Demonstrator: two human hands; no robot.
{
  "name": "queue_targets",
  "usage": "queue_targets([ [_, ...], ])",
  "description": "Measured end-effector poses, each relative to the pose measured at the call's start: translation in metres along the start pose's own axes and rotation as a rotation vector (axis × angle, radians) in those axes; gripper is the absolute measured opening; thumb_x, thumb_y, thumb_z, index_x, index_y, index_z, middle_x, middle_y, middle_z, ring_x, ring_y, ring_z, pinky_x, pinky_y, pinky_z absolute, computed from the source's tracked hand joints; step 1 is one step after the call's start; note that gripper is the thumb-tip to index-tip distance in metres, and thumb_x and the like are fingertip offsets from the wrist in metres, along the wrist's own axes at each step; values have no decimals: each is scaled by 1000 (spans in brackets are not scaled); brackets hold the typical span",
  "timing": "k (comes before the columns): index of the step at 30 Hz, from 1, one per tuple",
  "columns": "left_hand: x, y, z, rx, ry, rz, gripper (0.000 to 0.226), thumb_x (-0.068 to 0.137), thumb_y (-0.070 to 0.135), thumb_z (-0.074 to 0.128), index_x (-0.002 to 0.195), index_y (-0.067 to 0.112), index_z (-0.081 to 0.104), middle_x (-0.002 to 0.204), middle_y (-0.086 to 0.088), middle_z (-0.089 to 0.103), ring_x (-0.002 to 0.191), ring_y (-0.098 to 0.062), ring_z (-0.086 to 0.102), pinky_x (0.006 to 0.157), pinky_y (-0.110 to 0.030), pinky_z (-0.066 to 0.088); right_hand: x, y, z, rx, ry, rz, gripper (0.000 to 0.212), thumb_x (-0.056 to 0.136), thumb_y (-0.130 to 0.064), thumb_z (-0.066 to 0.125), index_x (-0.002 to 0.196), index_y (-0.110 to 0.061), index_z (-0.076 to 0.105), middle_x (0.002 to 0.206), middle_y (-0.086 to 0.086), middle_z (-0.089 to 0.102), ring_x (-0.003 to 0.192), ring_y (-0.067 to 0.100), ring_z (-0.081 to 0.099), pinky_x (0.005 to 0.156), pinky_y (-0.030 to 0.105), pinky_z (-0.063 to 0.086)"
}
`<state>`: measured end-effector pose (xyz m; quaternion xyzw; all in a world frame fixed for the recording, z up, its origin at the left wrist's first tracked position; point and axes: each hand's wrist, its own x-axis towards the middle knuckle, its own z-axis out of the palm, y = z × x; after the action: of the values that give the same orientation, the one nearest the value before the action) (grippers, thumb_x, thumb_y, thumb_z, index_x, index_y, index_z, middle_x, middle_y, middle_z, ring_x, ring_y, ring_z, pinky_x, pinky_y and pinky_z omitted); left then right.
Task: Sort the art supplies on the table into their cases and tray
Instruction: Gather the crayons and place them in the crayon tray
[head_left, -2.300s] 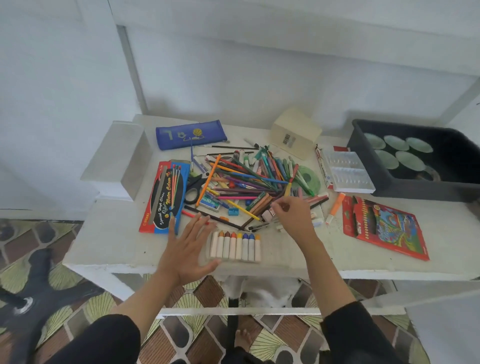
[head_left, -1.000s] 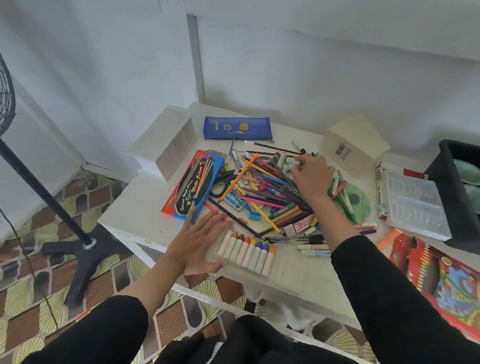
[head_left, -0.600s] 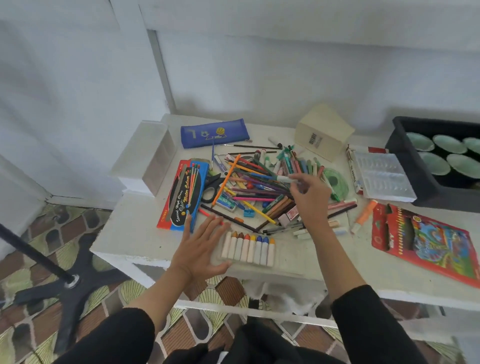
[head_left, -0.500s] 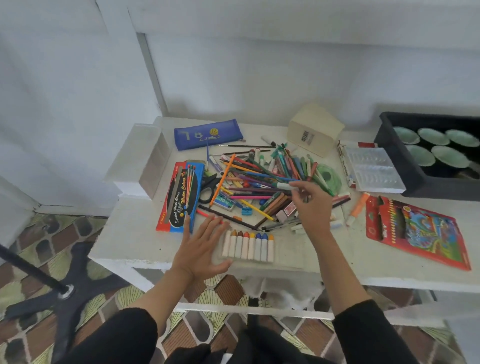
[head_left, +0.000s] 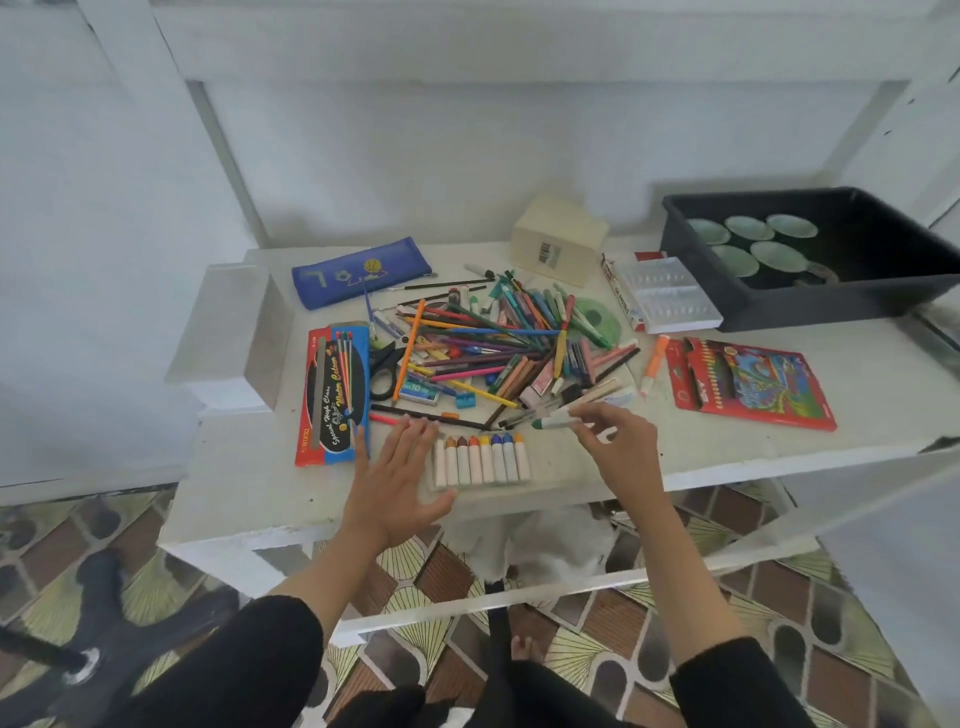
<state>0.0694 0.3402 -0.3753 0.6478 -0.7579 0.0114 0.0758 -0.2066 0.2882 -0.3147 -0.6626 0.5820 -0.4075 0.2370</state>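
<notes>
White table (head_left: 249, 467): your left hand (head_left: 395, 467) rests flat beside the crayon row (head_left: 483, 460); right hand (head_left: 618, 441) pinches a green-tipped crayon (head_left: 553, 423).

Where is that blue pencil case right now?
In the head view, the blue pencil case lies flat at the back left of the table, behind the heap of pencils and left of the cream box.

A black tub (head_left: 831, 305) holds green dishes (head_left: 749, 228), perhaps saucers, near a cream box (head_left: 558, 236).

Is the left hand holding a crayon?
No, the left hand lies flat beside the crayon row, its fingers straight, gripping nothing.
</notes>
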Motion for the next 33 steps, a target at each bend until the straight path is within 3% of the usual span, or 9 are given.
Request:
queue_targets([
  [8,0,0,-1,-24,8,9,84,83,71,23,149,18,29,155,1,27,146,-16,14,112,-57,-14,-22,-4,8,9,-70,14,21,80,-1,68,90,-19,73,84,-13,65,73,9,56,69,7,38],
  [17,0,0,0,-42,12,16,83,83,70,25,148,18,31,154,-1,30,145,-17,17,112,-57,-11,-18,0,17,-233,-288,-192,16,75,-5,74,85,-17,76,88,-2,64,85,16,55,75,37,49],
  [22,-1,0,0,-52,19,17,82,83,69,28,147,17,32,153,-2,33,144,-17,20,113,-57,-7,-16,3,17,-224,-377,-163,13,77,-9,74,86,-17,77,93,-4,63,89,13,54,80,29,44],
  [28,-2,-1,2,-42,-3,10,80,85,69,28,147,19,31,151,-1,35,143,-17,20,112,-58,-1,-3,5,17,-252,-494,-154,12,81,-14,71,92,-17,76,85,-10,61,72,-3,45,71,17,38],
  [33,-2,-2,2,-44,14,5,79,84,69,29,147,21,28,151,0,34,144,-16,15,113,-55,-3,19,3,10,-271,-660,-158,7,76,-20,76,81,-22,71,76,-13,62,66,-1,48,69,23,45],
])
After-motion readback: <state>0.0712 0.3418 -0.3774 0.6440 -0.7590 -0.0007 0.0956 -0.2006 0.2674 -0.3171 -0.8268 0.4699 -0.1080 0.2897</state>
